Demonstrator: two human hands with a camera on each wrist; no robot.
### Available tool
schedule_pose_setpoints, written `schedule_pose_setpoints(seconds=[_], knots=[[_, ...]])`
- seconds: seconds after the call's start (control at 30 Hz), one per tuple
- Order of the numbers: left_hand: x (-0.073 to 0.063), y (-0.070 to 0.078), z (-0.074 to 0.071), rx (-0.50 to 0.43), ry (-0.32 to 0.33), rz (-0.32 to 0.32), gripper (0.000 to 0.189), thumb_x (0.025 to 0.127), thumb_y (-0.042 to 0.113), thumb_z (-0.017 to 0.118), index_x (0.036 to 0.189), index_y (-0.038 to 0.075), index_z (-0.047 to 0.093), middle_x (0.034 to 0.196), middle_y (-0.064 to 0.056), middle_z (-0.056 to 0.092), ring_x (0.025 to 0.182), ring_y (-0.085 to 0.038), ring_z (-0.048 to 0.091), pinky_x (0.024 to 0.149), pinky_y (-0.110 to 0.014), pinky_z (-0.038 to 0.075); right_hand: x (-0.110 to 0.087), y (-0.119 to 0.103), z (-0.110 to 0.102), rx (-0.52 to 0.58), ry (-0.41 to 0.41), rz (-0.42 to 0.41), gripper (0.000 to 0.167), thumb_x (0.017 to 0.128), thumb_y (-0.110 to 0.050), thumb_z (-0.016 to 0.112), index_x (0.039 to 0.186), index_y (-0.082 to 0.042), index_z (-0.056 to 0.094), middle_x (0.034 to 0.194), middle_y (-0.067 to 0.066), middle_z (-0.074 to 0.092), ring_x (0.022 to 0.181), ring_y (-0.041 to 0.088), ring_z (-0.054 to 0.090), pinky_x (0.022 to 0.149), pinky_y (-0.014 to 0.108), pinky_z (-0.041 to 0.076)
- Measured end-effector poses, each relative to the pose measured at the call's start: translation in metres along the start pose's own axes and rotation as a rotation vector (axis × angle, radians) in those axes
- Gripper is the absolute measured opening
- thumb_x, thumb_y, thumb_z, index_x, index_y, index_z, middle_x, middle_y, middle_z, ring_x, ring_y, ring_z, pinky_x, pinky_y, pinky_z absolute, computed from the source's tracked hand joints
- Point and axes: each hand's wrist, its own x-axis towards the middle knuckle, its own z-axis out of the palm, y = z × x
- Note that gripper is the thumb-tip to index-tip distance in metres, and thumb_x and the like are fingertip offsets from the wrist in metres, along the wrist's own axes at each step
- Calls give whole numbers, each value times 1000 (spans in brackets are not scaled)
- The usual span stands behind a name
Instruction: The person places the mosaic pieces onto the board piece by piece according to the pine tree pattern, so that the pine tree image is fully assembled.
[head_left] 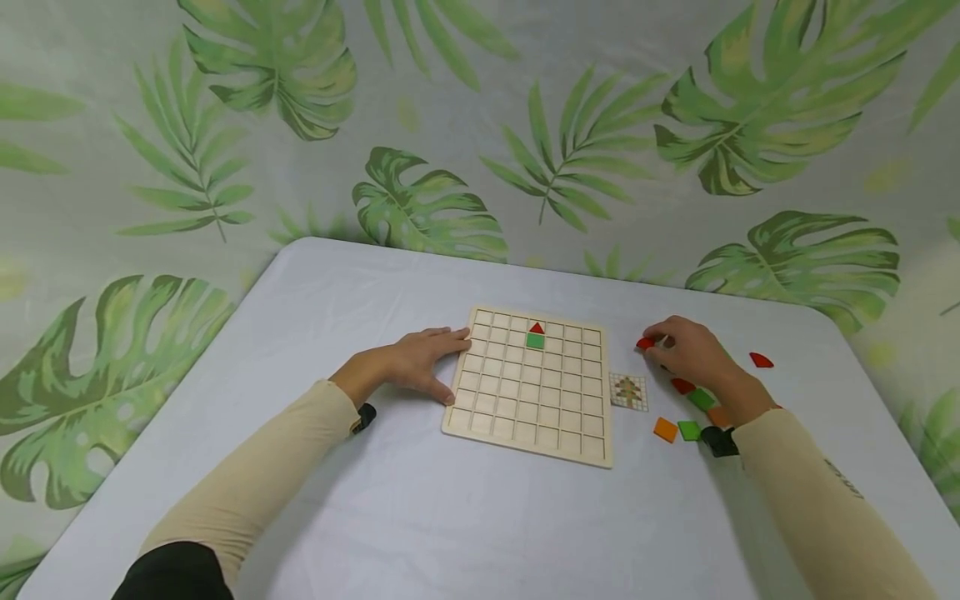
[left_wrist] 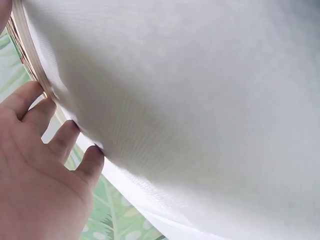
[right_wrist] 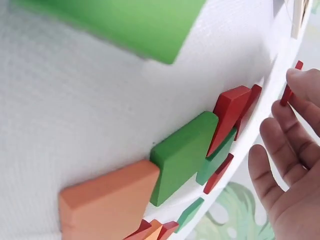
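A wooden grid board lies on the white table. In its top row sits a red triangle tile, with a green square tile directly below. My left hand touches the board's left edge, fingers extended; the left wrist view shows the fingertips at the board's edge. Right of the board, my right hand pinches a red tile between thumb and fingers, just above the table. In the right wrist view that red tile is seen edge-on, partly covered by the thumb.
A small card with a gridded tree picture adjoins the board's right edge. Loose tiles lie under and around my right forearm: an orange square, a green tile, a red one and others. Farther right lies a rounded red tile.
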Motion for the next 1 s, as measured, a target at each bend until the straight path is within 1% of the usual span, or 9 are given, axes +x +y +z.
schedule_pose_setpoints(seconds=[0.17,0.4,0.6,0.7,0.83,1.0], knots=[[1,1,-2,-1,0,1,94,80,41,80,157,18,30,169,2,12,157,-32,11,124,-57,16,1,-3,-1,4,8,-12,37,94,-20,64,125,0,65,118,21,62,102,35,58,85,50,53],[1,1,-2,8,-4,8,94,81,41,80,157,16,31,169,0,13,156,-34,12,124,-57,16,4,-17,-4,9,23,-94,34,94,-16,63,123,1,66,115,21,64,102,35,59,85,50,53],[1,-1,-1,37,7,10,93,80,43,80,156,16,32,169,0,15,156,-34,14,122,-59,19,11,-29,-2,28,21,-131,34,94,-15,64,125,-1,66,116,19,64,103,34,60,88,50,52],[1,-4,0,45,14,10,94,80,44,80,156,16,32,169,1,15,156,-34,14,121,-61,20,16,-37,0,38,18,-168,33,95,-15,63,125,-1,65,116,19,64,103,34,60,88,51,52],[1,-7,0,59,30,31,95,80,46,79,157,16,31,169,-1,15,155,-35,15,120,-62,21,23,-51,3,47,19,-208,31,96,-15,63,123,-1,66,115,18,64,101,34,61,86,50,52],[3,-7,1,56,38,49,95,81,47,78,157,16,31,169,-2,17,155,-36,16,120,-62,21,31,-69,9,62,13,-224,31,96,-16,65,122,-2,67,115,18,64,102,34,61,85,49,53]])
